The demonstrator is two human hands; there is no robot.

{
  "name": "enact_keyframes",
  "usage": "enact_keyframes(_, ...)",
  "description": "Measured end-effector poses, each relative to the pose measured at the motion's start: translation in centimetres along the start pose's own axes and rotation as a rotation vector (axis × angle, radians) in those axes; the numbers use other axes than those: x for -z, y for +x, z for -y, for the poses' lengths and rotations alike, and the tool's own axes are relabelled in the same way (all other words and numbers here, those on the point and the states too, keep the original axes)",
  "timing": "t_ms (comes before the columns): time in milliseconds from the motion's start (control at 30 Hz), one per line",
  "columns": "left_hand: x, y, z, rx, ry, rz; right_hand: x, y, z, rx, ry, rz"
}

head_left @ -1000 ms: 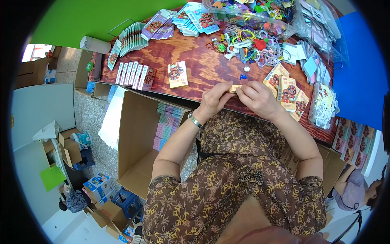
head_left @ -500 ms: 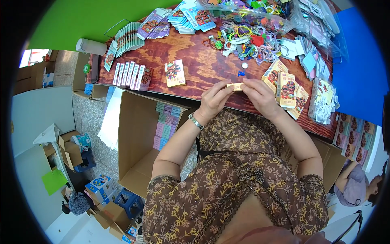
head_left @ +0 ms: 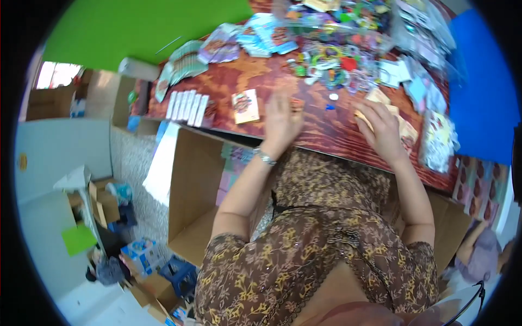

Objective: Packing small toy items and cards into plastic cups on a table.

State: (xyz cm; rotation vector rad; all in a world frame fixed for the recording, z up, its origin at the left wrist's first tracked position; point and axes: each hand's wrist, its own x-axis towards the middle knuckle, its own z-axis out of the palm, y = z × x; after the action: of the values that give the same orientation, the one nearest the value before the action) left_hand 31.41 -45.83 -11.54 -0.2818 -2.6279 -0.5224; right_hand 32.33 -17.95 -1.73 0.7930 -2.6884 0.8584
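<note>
My left hand, blurred by motion, is closed over a small card box, whose orange printed face shows between thumb and fingers. To its left a yellow printed card box lies flat on the table. At the right, my right hand curls its fingers over a pile of yellow card boxes. A yellow edge shows under its fingertips, beside the thumb. Between the hands lie a small blue piece and a white round piece.
White-edged boxes stand in a row at the left. Behind are fanned card packs, a heap of colourful bands and trinkets, and clear plastic bins. A bag of white pieces sits far right. An open carton stands below the table edge.
My hands have parted. The left has moved left with the small box both were holding; the right has gone right onto the yellow pile. The view has shifted slightly.
</note>
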Motion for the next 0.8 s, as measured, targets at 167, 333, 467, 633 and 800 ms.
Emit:
enact_keyframes(167, 1.6, -0.4, 5.2, 0.015, 0.157, 0.168, 4.8, -2.1, -5.5, -0.382, -0.416, 0.279)
enact_keyframes(333, 2.9, 1.0, 1.9, -0.055, 0.157, 0.092, 3.9, -4.2, -7.4, -0.277, -0.397, 0.217)
enact_keyframes(467, 1.5, 0.6, -2.1, -0.191, -0.177, 0.003, 3.9, -3.3, -7.8, -0.341, -0.38, 0.288)
enact_keyframes(633, 0.7, -1.2, -8.1, -0.269, -0.568, 0.165, 4.0, -2.4, -8.1, -0.509, 0.122, 0.11)
enact_keyframes(800, 0.2, -2.2, -11.2, -0.114, -0.87, 0.191, 0.1, -2.3, -5.7, -0.646, 0.87, -0.063)
